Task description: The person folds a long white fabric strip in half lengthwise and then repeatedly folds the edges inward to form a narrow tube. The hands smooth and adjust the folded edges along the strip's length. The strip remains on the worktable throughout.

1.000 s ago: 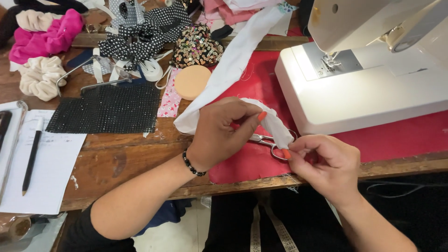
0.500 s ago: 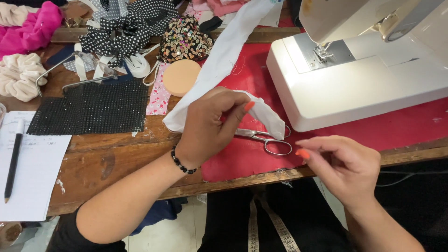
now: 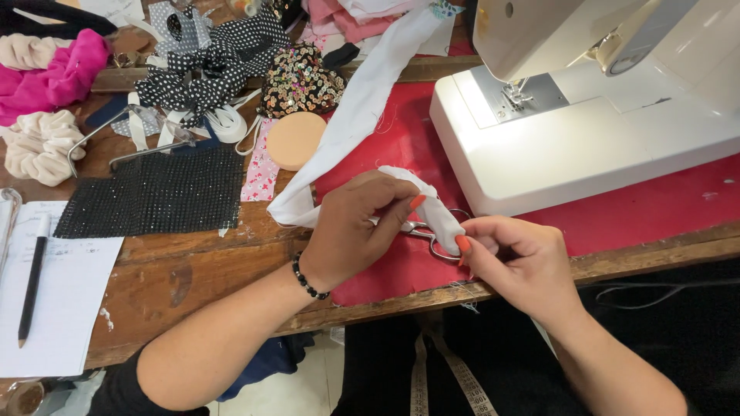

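left hand (image 3: 356, 231) pinching white strip (image 3: 362, 108) | right hand (image 3: 518, 258) gripping strip's end | strip over red cloth (image 3: 401, 146) on table (image 3: 177, 270), beside sewing machine (image 3: 586, 131) | scissors (image 3: 422, 231) underneath

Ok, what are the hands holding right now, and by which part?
Both hold the white fabric strip at its near folded end: the left hand pinches the fold from above, the right hand grips its tip. The scissors lie beneath, not gripped.

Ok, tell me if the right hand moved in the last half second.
Yes: the right hand came left to the small metal scissors on the red cloth, now pinching the white fabric strip there.
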